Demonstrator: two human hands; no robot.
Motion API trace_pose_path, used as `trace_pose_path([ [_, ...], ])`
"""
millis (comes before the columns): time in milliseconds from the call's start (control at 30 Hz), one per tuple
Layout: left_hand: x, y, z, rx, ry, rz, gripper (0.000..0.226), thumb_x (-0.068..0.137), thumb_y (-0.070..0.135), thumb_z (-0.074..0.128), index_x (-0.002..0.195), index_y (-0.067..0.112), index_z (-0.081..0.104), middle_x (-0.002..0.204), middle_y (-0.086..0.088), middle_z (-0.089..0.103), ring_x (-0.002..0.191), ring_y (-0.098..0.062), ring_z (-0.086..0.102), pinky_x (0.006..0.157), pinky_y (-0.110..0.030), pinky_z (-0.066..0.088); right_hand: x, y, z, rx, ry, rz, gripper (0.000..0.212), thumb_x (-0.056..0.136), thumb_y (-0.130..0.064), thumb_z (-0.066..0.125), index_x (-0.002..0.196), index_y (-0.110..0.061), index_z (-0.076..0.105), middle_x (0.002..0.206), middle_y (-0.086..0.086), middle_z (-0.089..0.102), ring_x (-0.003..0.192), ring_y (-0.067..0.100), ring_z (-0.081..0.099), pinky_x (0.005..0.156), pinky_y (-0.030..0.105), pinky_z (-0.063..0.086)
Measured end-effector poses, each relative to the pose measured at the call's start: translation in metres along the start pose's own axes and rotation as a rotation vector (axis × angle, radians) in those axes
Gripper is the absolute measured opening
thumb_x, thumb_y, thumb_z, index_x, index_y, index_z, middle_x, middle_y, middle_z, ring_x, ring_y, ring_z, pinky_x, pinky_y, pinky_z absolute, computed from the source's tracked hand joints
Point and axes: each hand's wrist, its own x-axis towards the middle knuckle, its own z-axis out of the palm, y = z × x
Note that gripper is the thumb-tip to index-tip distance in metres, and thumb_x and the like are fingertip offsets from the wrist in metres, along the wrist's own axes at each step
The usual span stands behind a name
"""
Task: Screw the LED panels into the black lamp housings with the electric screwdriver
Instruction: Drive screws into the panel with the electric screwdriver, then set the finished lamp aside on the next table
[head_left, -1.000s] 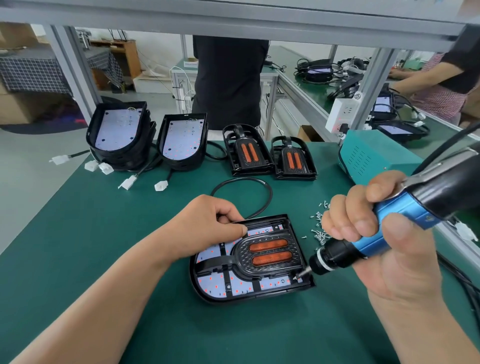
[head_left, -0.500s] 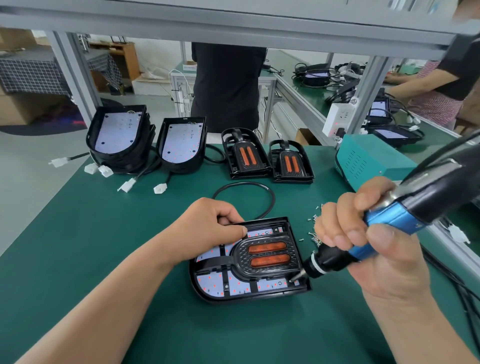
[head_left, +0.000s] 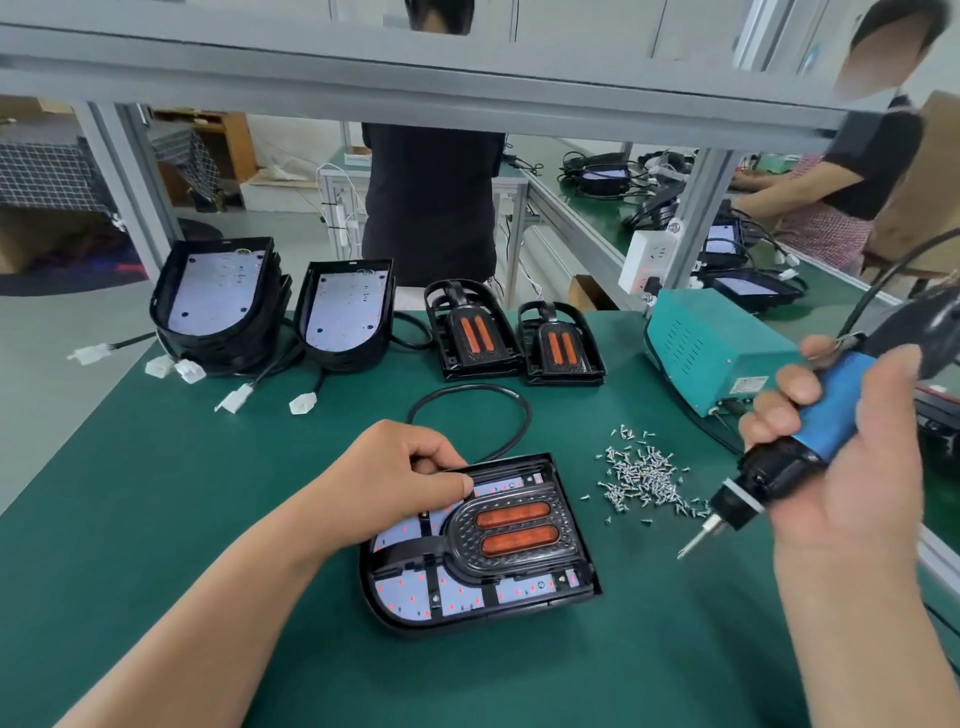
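Observation:
A black lamp housing (head_left: 586, 586) lies flat on the green mat, with a white LED panel (head_left: 410, 530) and an orange-lensed insert (head_left: 514, 530) inside it. My left hand (head_left: 400, 478) rests on its far left edge, fingers curled, thumb pressing the rim. My right hand (head_left: 831, 457) grips the blue and black electric screwdriver (head_left: 810, 431), lifted off to the right of the housing, its bit (head_left: 698, 540) pointing down-left above the mat. A heap of small silver screws (head_left: 644, 478) lies between the housing and the screwdriver.
Two stacks of housings with LED panels (head_left: 218, 301) (head_left: 348, 312) and two stacks of orange-lensed inserts (head_left: 470, 332) (head_left: 561, 343) stand at the back. A teal power box (head_left: 711, 348) sits far right. A black cable (head_left: 467, 410) loops behind the housing. Other people work beyond the bench.
My right hand has pulled the screwdriver up and to the right, off the housing's near right corner. My left hand has stayed on the housing.

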Motion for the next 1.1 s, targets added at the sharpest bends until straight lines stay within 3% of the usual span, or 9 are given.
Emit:
trace_pose_path([
  [100,0.000,0.000,0.000,-0.002,0.000,-0.008,0.011,0.085,0.030,0.086,0.078,0.026,0.079,0.058,0.009,0.049,0.054,-0.009,0.039,0.051,-0.017,0.035,0.011,-0.011,-0.015,-0.097,0.079,0.042,0.025,0.106,-0.046,0.053,0.100,-0.023,0.060,0.078,-0.005,0.053,0.059,0.013,0.048,0.057,0.022,0.044],
  [200,-0.001,0.000,0.001,-0.011,-0.001,-0.009,0.011,0.086,0.028,0.086,0.078,0.025,0.079,0.058,0.006,0.046,0.054,-0.009,0.038,0.052,-0.016,0.034,0.018,-0.022,-0.030,-0.257,0.116,0.116,0.020,0.087,-0.036,0.064,0.096,-0.019,0.060,0.078,0.005,0.061,0.058,0.022,0.053,0.054,0.026,0.050],
  [400,-0.001,0.000,0.000,0.004,0.000,-0.014,0.012,0.087,0.028,0.085,0.077,0.025,0.079,0.058,0.005,0.043,0.053,-0.009,0.036,0.051,-0.015,0.033,0.021,-0.026,-0.052,-1.031,0.037,0.120,0.025,0.082,-0.047,0.078,0.101,-0.032,0.070,0.082,0.006,0.076,0.063,0.025,0.069,0.066,0.043,0.058],
  [500,-0.001,0.000,0.001,0.020,0.000,-0.012,0.013,0.087,0.029,0.085,0.077,0.025,0.078,0.057,0.007,0.042,0.053,-0.009,0.035,0.052,-0.013,0.033,0.023,-0.016,-0.062,-1.317,-0.026,0.158,0.020,0.089,-0.048,0.080,0.100,-0.035,0.068,0.072,0.000,0.071,0.060,0.020,0.066,0.068,0.040,0.054],
  [600,-0.001,-0.001,0.000,0.017,0.009,-0.010,0.012,0.086,0.029,0.086,0.077,0.026,0.079,0.056,0.007,0.042,0.052,-0.009,0.036,0.052,-0.013,0.034,0.024,-0.003,-0.068,-1.555,-0.033,0.167,0.027,0.088,-0.051,0.078,0.092,-0.029,0.063,0.075,-0.002,0.065,0.072,0.021,0.063,0.070,0.039,0.050],
  [800,-0.001,-0.001,0.000,0.019,0.009,0.000,0.009,0.086,0.031,0.087,0.080,0.029,0.081,0.056,0.007,0.043,0.052,-0.008,0.037,0.052,-0.013,0.035,0.032,0.010,-0.077,-1.838,-0.068,0.265,0.021,0.092,-0.037,0.066,0.086,-0.023,0.052,0.076,0.001,0.063,0.073,0.020,0.060,0.063,0.036,0.046],
  [933,-0.002,-0.002,-0.002,-0.002,-0.002,0.018,0.010,0.084,0.038,0.087,0.082,0.030,0.082,0.057,0.005,0.045,0.055,-0.009,0.038,0.054,-0.016,0.035,0.032,0.015,-0.076,-1.951,-0.059,0.273,0.030,0.089,-0.047,0.072,0.085,-0.024,0.053,0.077,-0.005,0.062,0.071,0.013,0.058,0.055,0.032,0.035],
  [1033,-0.004,0.000,-0.006,-0.078,-0.035,0.028,0.038,0.078,0.060,0.079,0.089,0.024,0.083,0.072,-0.014,0.067,0.067,-0.014,0.055,0.067,-0.028,0.046,0.031,0.016,-0.074,-1.981,-0.065,0.255,0.033,0.088,-0.050,0.075,0.082,-0.025,0.054,0.076,-0.005,0.061,0.070,0.012,0.056,0.054,0.032,0.032],
  [1100,-0.005,0.001,-0.009,-0.130,0.008,0.020,0.045,0.079,0.065,0.072,0.090,0.023,0.083,0.086,-0.006,0.078,0.078,-0.009,0.068,0.077,-0.025,0.051,0.031,0.016,-0.074,-1.957,-0.085,0.244,0.032,0.089,-0.049,0.077,0.080,-0.026,0.056,0.079,-0.004,0.058,0.069,0.013,0.055,0.055,0.033,0.033],
])
